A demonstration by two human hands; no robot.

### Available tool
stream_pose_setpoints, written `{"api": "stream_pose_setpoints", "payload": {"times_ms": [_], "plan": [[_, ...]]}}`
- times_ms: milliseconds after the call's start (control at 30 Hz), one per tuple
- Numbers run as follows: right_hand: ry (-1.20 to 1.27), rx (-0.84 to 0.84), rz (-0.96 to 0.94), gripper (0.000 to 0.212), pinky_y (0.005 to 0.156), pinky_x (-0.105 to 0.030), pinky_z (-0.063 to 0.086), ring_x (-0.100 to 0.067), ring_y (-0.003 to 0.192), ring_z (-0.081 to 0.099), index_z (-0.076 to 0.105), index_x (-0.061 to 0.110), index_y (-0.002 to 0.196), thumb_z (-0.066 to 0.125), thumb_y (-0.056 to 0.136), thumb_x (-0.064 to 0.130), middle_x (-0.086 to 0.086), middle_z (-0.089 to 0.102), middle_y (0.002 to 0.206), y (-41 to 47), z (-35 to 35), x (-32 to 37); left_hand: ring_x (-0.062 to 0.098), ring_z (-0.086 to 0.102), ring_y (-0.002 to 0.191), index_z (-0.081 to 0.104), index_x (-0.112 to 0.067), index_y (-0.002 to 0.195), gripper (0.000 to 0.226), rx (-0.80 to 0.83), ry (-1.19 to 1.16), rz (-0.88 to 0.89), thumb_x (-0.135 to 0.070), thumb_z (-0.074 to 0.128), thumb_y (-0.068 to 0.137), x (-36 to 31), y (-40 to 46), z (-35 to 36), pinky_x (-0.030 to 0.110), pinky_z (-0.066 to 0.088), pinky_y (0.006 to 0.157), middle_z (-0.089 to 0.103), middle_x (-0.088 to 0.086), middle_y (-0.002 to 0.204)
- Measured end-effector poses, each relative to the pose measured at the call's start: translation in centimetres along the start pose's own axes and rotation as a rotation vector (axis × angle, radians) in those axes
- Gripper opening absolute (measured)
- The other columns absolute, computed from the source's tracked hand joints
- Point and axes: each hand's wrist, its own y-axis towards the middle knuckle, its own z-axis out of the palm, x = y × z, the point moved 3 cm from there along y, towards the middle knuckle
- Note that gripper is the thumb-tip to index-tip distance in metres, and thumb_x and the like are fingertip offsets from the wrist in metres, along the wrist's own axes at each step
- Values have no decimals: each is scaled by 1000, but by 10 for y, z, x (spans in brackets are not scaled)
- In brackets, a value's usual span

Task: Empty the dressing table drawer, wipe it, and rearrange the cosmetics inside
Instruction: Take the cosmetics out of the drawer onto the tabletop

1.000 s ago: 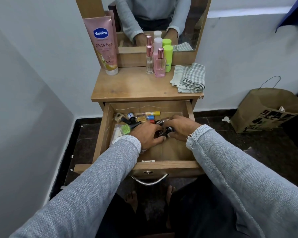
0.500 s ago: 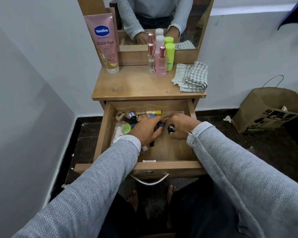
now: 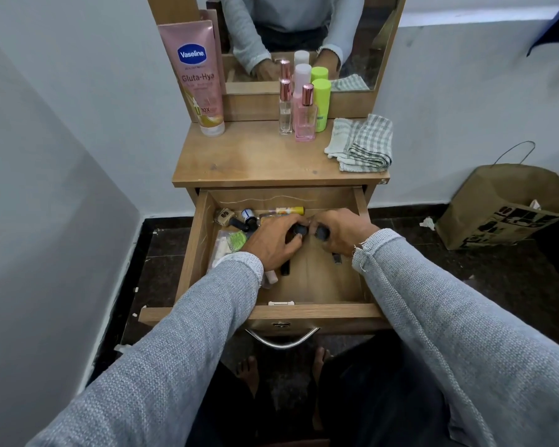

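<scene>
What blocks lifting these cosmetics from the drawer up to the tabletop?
Nothing visible. The drawer is pulled open, both hands, left hand and right hand, are already on items, and the tabletop has bare wood in front.

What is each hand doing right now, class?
Left hand: grips a dark tube in the drawer.
Right hand: grips a dark cap.

- The wooden dressing table (image 3: pixel 259 166) is carrying a pink lotion tube (image 3: pixel 198 75) at its back left.
- Four bottles (image 3: pixel 304 108) are standing together at the back centre.
- A folded checked cloth (image 3: pixel 363 144) is lying on the right.
</scene>
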Motion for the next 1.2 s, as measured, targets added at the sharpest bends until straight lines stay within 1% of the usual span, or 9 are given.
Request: {"api": "stream_pose_setpoints", "payload": {"times_ms": [100, 167, 333, 500, 600, 733, 900, 1067, 1200], "plan": [[28, -85, -53, 24, 76, -15, 35, -20, 102, 60, 68, 15, 108, 68, 84, 14, -4, 67, 109, 0, -2, 1, 16, 61, 104, 61, -14, 120, 32, 11, -16, -17, -15, 59, 88, 4, 1, 1, 32, 48, 94, 67, 1, 115], [72, -118, -61, 25, 73, -15, 34, -17, 96, 59, 67, 15, 108, 71, 83, 16, -2, 66, 106, -2, -2, 2, 16, 61, 102, 61, -15, 119, 34, 12, -25, -37, -13, 63, 85, 6, 2, 2, 35, 49, 93, 67, 1, 113], [195, -160, -43, 37, 72, -28, 50, -18, 80, 62, 55, 13, 111, 74, 80, 13, -4, 66, 97, -3, 6, 2, 17, 64, 93, 60, -19, 115, 36, -2, -77, -97, -15, 71, 81, 10, 4, 5, 37, 52, 87, 69, 0, 103], [267, -175, -36, 46, 78, -41, 58, -18, 77, 68, 45, 19, 112, 74, 78, 10, -3, 67, 92, 0, 11, 3, 18, 62, 101, 62, -16, 117, 39, -18, -44, -93, -23, 74, 80, 7, 5, 4, 30, 49, 89, 69, 4, 110], [268, -172, -38, 58, 84, -38, 57, -18, 81, 67, 42, 17, 126, 75, 79, 10, -8, 67, 106, -1, 11, 4, 20, 62, 101, 63, -15, 115, 37, -18, -30, -81, -25, 74, 80, 4, 6, 5, 34, 50, 88, 69, 4, 110], [189, -98, -23, 69, 96, -36, 49, -26, 108, 58, 37, 15, 139, 73, 80, 11, -12, 56, 127, 0, 3, 6, 22, 62, 102, 63, -17, 113, 34, -27, 13, -63, -25, 72, 81, 1, 8, 5, 37, 51, 87, 69, 3, 111], [-29, -90, 33, 61, 98, -36, 46, -29, 118, 52, 47, 17, 137, 62, 81, -5, -11, 49, 132, 11, -10, -3, 20, 62, 98, 66, -20, 110, 28, -41, 24, -59, -25, 72, 83, -1, 10, 6, 33, 51, 85, 70, 2, 107], [-207, -49, -55, 33, 91, -37, 46, -30, 112, 57, 60, 12, 118, 58, 86, 4, -11, 62, 122, 27, -5, 2, 18, 63, 90, 67, -19, 101, 21, -51, -17, -76, -20, 72, 81, 2, 10, 4, 24, 46, 77, 70, 0, 97], [-251, -52, -67, 21, 84, -38, 52, -32, 104, 62, 63, 13, 106, 62, 85, 13, -12, 66, 113, 33, -1, 8, 15, 61, 85, 68, -21, 99, 20, -98, -90, -105, -21, 72, 80, 7, 7, -2, 27, 48, 78, 69, -3, 92]]}}
